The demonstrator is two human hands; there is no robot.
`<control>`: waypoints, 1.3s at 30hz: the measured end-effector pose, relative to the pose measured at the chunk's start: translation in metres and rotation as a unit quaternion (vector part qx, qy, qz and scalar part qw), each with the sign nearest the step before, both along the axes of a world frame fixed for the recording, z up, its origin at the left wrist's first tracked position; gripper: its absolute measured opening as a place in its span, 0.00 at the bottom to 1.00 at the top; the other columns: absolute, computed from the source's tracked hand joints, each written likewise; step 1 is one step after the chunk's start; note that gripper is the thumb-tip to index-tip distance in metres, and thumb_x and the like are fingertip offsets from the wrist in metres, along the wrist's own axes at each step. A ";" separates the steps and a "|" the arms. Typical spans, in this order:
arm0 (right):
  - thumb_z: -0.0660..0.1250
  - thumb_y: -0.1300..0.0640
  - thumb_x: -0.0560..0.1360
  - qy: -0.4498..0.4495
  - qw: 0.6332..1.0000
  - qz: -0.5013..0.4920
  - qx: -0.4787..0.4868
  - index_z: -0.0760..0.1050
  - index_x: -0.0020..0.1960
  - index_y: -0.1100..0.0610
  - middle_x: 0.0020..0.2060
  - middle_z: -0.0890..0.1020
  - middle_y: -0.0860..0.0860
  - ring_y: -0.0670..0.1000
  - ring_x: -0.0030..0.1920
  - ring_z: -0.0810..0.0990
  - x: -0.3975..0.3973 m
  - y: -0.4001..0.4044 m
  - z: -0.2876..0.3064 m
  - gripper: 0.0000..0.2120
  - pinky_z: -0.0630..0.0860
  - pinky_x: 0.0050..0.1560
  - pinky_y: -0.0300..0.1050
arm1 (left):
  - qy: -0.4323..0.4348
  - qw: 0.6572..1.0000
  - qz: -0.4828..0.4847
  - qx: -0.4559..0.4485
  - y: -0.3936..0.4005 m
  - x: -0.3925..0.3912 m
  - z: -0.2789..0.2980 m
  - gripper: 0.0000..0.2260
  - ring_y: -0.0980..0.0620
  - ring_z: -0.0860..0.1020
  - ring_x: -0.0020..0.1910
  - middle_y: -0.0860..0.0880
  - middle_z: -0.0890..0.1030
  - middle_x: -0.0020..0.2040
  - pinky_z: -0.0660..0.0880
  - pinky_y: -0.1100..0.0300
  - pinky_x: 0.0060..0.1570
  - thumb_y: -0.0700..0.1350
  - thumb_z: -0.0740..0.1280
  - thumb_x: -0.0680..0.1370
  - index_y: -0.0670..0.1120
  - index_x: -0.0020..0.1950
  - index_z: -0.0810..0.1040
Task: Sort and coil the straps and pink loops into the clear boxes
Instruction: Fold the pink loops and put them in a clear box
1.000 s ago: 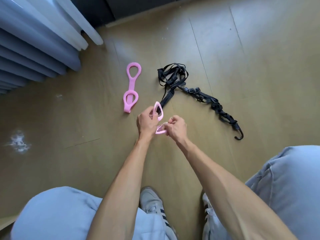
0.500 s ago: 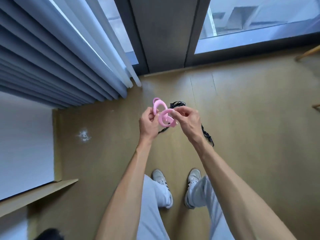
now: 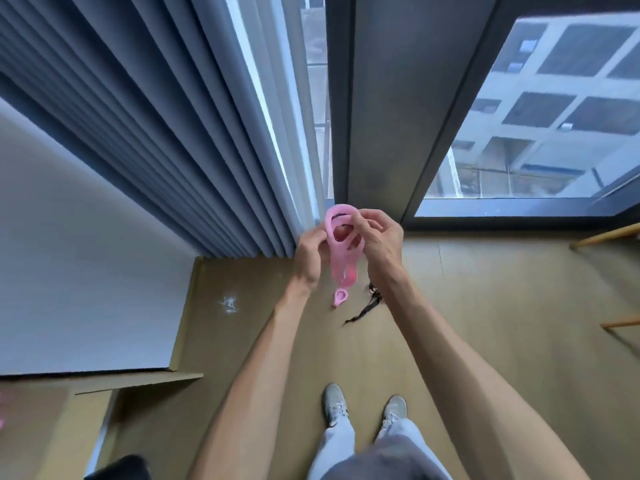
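I am standing and hold a pink loop (image 3: 338,247) folded into rings at chest height in front of the window. My left hand (image 3: 310,252) pinches its left side and my right hand (image 3: 379,240) grips its right side. On the floor below lies a second pink loop (image 3: 340,296), mostly hidden behind the held one. Beside it a bit of the black strap (image 3: 367,308) shows; the rest is behind my right forearm. No clear box is in view.
A grey pleated curtain (image 3: 156,133) hangs at the left, with a dark window frame (image 3: 377,98) ahead. A white panel (image 3: 69,271) and a wooden ledge (image 3: 138,379) stand at the left. Wooden furniture edges (image 3: 609,237) show at the far right. My shoes (image 3: 363,407) stand on the wooden floor.
I have risen from a crouch to standing, so the view tilted up toward the window. Both hands lifted the pink loop and folded it into overlapping rings.
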State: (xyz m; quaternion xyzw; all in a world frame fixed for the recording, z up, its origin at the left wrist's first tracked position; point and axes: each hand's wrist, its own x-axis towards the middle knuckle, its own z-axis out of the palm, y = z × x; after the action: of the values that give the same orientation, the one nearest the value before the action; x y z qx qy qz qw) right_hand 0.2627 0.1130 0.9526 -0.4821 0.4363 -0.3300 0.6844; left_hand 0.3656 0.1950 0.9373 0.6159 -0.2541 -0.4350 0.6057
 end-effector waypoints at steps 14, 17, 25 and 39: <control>0.66 0.59 0.79 -0.022 0.965 0.213 -0.155 0.76 0.43 0.57 0.34 0.82 0.43 0.41 0.36 0.81 0.054 0.052 0.094 0.06 0.75 0.38 0.32 | -0.101 0.968 0.230 0.008 0.080 0.029 0.098 0.09 0.49 0.83 0.44 0.48 0.85 0.41 0.81 0.43 0.49 0.48 0.68 0.76 0.44 0.50 0.81; 0.65 0.61 0.78 -0.020 0.947 0.279 -0.156 0.75 0.40 0.55 0.39 0.81 0.56 0.49 0.39 0.80 0.056 0.068 0.100 0.08 0.76 0.42 0.39 | -0.079 0.960 0.269 0.001 0.106 0.022 0.104 0.09 0.54 0.83 0.41 0.51 0.83 0.39 0.81 0.54 0.41 0.46 0.67 0.76 0.43 0.52 0.81; 0.67 0.59 0.80 -0.037 0.888 0.421 -0.183 0.75 0.49 0.62 0.40 0.84 0.58 0.55 0.40 0.85 0.063 0.148 0.079 0.06 0.83 0.42 0.50 | -0.082 0.914 0.396 0.026 0.203 -0.010 0.099 0.07 0.47 0.84 0.45 0.45 0.85 0.46 0.83 0.52 0.44 0.42 0.68 0.78 0.45 0.54 0.83; 0.71 0.62 0.71 0.042 0.673 0.725 -0.138 0.78 0.43 0.63 0.33 0.82 0.54 0.52 0.32 0.79 0.089 0.439 0.033 0.04 0.75 0.37 0.48 | 0.009 0.733 0.680 0.003 0.516 -0.007 0.065 0.13 0.49 0.84 0.47 0.47 0.86 0.49 0.81 0.54 0.46 0.38 0.71 0.74 0.48 0.58 0.81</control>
State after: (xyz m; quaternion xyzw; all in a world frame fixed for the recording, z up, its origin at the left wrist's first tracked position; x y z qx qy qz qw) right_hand 0.3515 0.5517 0.9856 -0.7495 -0.0726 0.2344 0.6148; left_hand 0.3588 0.7106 1.0024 0.6225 0.2392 0.0872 0.7400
